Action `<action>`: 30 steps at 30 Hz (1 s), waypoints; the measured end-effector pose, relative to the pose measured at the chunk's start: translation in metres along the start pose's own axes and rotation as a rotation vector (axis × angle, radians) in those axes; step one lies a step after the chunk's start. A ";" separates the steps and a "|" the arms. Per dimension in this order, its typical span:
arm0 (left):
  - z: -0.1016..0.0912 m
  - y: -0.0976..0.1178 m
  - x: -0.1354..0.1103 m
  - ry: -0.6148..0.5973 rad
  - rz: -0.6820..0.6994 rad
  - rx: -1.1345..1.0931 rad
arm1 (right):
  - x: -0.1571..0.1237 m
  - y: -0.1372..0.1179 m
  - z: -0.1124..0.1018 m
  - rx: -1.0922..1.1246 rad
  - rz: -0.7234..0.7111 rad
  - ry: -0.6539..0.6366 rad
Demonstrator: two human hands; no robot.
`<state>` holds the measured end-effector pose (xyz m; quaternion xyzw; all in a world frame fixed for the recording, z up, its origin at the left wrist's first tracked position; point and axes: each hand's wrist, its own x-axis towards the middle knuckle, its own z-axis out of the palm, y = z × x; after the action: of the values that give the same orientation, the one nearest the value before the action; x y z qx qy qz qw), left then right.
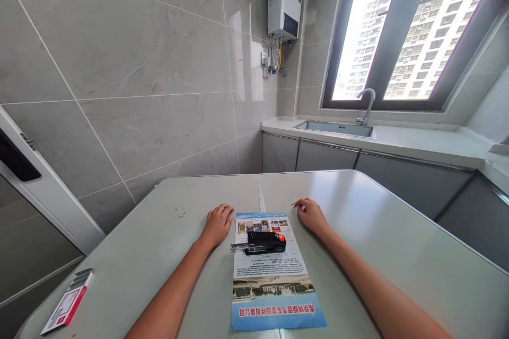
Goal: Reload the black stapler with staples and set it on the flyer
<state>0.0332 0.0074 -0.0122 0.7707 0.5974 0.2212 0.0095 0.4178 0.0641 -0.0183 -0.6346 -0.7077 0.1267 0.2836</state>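
A printed blue-and-white leaflet (278,304) lies flat on the table between my forearms. Across its upper half rests a black stapler (265,242) with an orange-red spot at its right end, its metal tray (238,247) sticking out to the left. My left hand (218,224) lies on the table just left of the leaflet's top corner, fingers loosely stretched and holding nothing. To the right of the leaflet's top, my right hand (311,214) pinches a small metal piece (293,205) at its fingertips; it is too small to make out clearly.
Several tiny dark bits (181,213) are scattered on the pale table (397,259) left of my left hand. A red-and-white box (68,302) lies near the left edge. Beyond the table stand a counter with a sink (338,128) and a faucet (368,106).
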 end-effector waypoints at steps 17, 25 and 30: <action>-0.009 0.000 0.000 0.080 -0.064 -0.178 | -0.004 -0.005 0.001 -0.071 -0.014 0.001; -0.008 0.000 0.000 0.103 -0.037 -0.121 | -0.005 -0.009 0.004 -0.128 -0.083 -0.028; -0.007 -0.003 0.000 0.077 -0.023 -0.118 | -0.005 -0.010 0.005 -0.137 -0.083 -0.029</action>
<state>0.0282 0.0064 -0.0063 0.7527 0.5922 0.2855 0.0345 0.4068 0.0587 -0.0180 -0.6206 -0.7445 0.0754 0.2342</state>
